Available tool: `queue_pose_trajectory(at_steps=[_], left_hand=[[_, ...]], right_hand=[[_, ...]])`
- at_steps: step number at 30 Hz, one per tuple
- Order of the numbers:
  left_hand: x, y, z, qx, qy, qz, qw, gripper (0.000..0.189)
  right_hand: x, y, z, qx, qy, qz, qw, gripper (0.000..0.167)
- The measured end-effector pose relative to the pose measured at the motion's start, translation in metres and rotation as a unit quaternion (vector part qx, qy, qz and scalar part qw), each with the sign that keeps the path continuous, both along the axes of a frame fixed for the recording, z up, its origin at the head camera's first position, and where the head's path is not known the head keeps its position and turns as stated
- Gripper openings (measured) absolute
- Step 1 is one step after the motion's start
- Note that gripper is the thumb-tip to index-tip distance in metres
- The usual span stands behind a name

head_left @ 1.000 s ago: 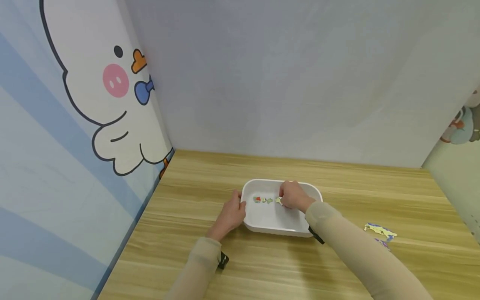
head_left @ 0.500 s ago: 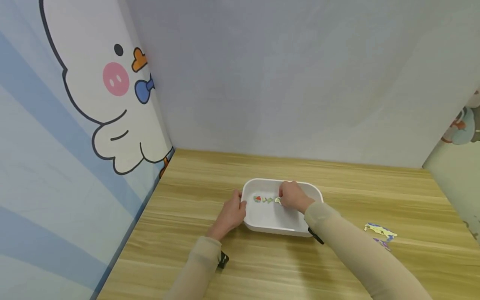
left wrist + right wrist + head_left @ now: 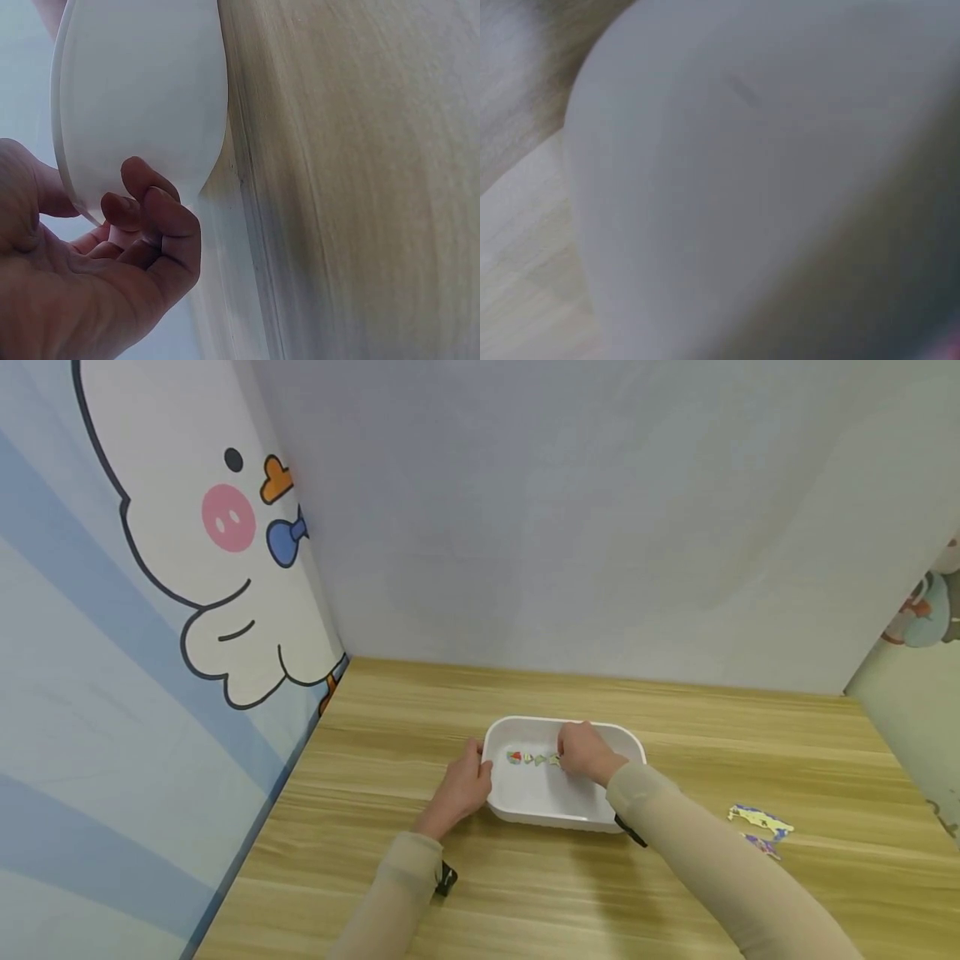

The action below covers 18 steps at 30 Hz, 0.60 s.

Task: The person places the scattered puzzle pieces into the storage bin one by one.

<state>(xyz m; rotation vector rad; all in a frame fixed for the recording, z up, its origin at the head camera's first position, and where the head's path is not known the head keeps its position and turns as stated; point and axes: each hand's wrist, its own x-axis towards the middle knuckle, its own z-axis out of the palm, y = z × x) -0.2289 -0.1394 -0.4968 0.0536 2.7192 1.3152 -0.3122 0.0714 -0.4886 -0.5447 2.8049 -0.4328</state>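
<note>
A white plastic tray (image 3: 525, 797) with rounded corners rests on the table. At its left end my left hand (image 3: 459, 783) grips the wall, thumb at the rim and fingers curled against the outside, as the left wrist view shows. My right hand (image 3: 585, 750) reaches down inside, fingers bent over a small flat pale piece (image 3: 554, 760), apparently pinching it; the fingertips are hidden. Left of it lie a red-and-green flat piece (image 3: 514, 757) and small pale-green pieces (image 3: 539, 760) in a row. Only the blurred tray wall (image 3: 667, 150) and a dark blur show in the right wrist view.
Right of the tray, beside my right forearm, lie a yellow-and-blue flat cutout (image 3: 759, 818) and a purple one (image 3: 763, 845), partly covered by the sleeve. A grey wall (image 3: 600, 527) closes the table's (image 3: 420, 710) back; a cartoon-printed wall (image 3: 225, 735) stands left.
The pale piece under my right hand has shifted very slightly left and looks turned. My left hand keeps its grip, and the tray stays in place.
</note>
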Motion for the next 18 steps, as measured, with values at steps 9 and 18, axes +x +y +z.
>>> queue_pose_trajectory(at_steps=[9, 18], left_hand=[[-0.001, 0.003, 0.0, 0.0, 0.0, 0.005, 1.0, 0.024], [-0.001, 0.004, -0.001, -0.003, -0.007, 0.014, 0.9999, 0.024]], right_hand=[[0.006, 0.012, 0.021, -0.009, -0.005, 0.006, 0.9999, 0.008], [0.008, 0.028, 0.047, -0.038, -0.034, -0.031, 0.9982, 0.018]])
